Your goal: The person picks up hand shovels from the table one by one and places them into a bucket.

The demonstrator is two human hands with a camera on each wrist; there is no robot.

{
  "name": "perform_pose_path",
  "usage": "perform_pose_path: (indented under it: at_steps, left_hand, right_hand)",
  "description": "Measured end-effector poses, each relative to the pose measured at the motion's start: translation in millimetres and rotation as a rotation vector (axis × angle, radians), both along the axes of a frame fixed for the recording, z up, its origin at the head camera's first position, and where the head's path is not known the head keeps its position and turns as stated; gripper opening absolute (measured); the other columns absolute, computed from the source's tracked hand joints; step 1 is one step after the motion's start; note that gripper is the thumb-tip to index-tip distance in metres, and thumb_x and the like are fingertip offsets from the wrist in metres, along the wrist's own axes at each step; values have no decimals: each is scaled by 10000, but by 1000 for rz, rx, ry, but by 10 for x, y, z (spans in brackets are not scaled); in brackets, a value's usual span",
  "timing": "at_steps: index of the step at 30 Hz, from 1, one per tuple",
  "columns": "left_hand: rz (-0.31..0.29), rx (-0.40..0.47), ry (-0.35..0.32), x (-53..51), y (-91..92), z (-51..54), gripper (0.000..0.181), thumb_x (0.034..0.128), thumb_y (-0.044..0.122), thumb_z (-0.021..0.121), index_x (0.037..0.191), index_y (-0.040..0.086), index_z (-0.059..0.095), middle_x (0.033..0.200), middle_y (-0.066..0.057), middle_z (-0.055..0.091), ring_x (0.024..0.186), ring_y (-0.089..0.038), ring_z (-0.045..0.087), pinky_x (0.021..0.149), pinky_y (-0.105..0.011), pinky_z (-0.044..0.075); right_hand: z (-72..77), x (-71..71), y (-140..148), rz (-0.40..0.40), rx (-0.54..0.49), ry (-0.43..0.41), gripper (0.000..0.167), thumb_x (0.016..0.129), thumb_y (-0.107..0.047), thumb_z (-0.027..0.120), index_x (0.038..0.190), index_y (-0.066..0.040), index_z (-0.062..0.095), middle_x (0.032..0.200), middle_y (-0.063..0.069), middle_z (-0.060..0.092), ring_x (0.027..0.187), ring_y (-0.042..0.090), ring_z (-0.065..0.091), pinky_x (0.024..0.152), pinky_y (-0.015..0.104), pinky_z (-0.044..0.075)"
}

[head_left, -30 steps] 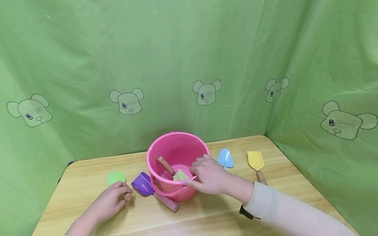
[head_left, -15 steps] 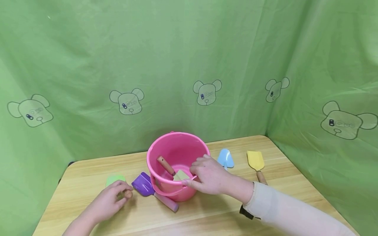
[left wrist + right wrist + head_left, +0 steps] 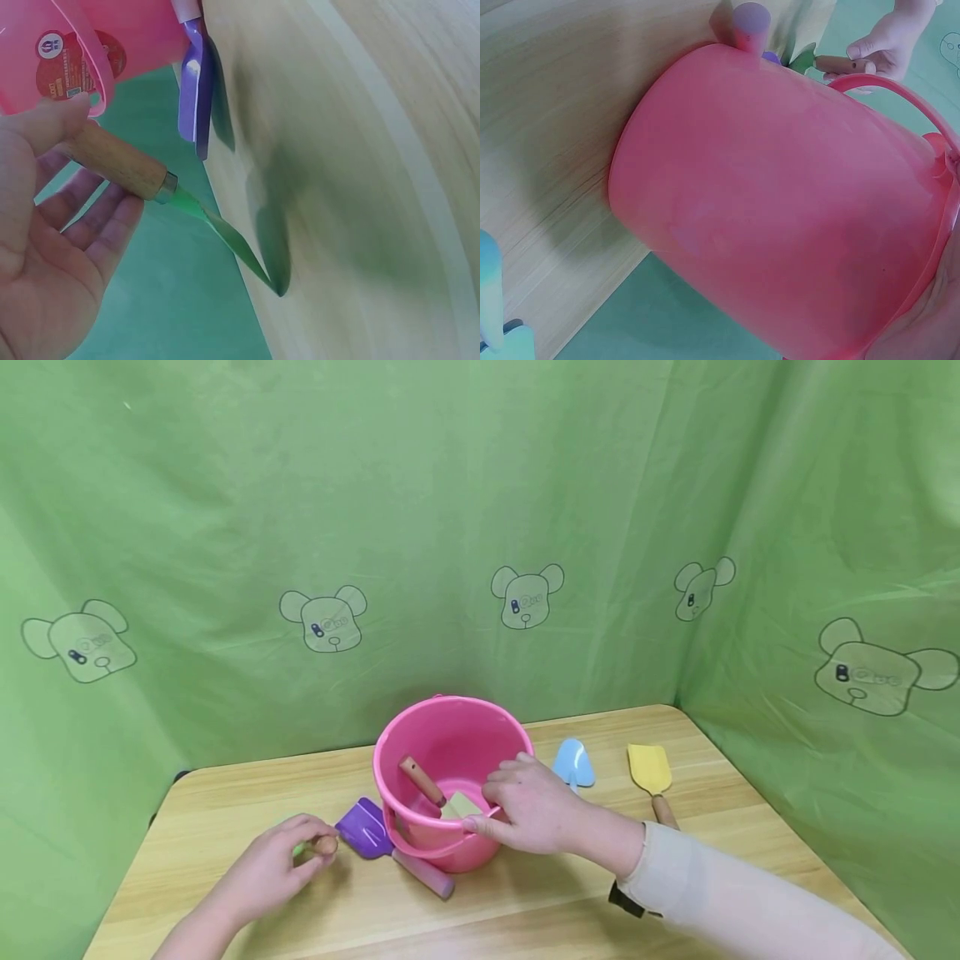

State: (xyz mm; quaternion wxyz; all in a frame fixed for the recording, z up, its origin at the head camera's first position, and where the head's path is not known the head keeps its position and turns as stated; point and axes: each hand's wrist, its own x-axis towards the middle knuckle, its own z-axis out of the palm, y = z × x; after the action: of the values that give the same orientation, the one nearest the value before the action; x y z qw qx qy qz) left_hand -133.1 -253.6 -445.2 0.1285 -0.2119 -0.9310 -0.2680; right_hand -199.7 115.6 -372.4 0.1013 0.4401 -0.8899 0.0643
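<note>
My left hand [image 3: 270, 868] pinches the wooden handle of a green toy shovel [image 3: 124, 161] between thumb and fingers, left of the bucket. Its green blade [image 3: 231, 238] slants down to the table; whether the tip touches is hard to tell. In the head view that blade is mostly behind the hand. My right hand [image 3: 536, 806] grips the near right rim of the pink bucket [image 3: 780, 187], thumb outside and fingers over the edge. Inside the bucket lies a cream shovel [image 3: 422, 779] with a wooden handle. Against the bucket's left side rests a purple shovel [image 3: 365, 828].
A blue shovel [image 3: 573, 763] lies right of the bucket, partly behind the right hand. Farther right is a yellow shovel [image 3: 649, 767] with a wooden handle. Green curtains [image 3: 420, 510] surround the wooden table [image 3: 750, 860] at the back and sides.
The left hand has lifted the green shovel's handle end slightly, and the blade has swung out of sight behind the hand. The right hand and bucket have stayed in place.
</note>
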Motion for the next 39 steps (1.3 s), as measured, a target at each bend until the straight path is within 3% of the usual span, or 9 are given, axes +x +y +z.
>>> perform_pose_path:
  at_steps: [22, 30, 39]
  left_hand:
    - [-14, 43, 7, 1, 23, 201, 233, 850, 192, 802, 968, 330, 657, 928, 251, 583, 886, 14, 594, 841, -343, 576]
    - [-33, 113, 7, 13, 53, 280, 213, 871, 181, 785, 930, 305, 623, 924, 198, 617, 875, -5, 617, 809, -302, 582]
    - [-9, 172, -21, 21, 74, 325, 172, 867, 130, 782, 964, 212, 667, 932, 184, 644, 891, -33, 657, 773, -279, 589]
  right_hand:
    - [1, -2, 4, -7, 2, -10, 514, 972, -665, 428, 664, -260, 499, 659, -158, 425, 677, 69, 412, 757, 296, 369]
    - [-5, 2, 6, -9, 7, -8, 510, 973, -669, 420, 671, -268, 511, 662, -167, 426, 675, 63, 412, 760, 296, 374]
    - [-9, 5, 3, -10, 12, -10, 512, 974, -673, 410, 678, -269, 519, 666, -171, 430, 677, 61, 414, 762, 296, 380]
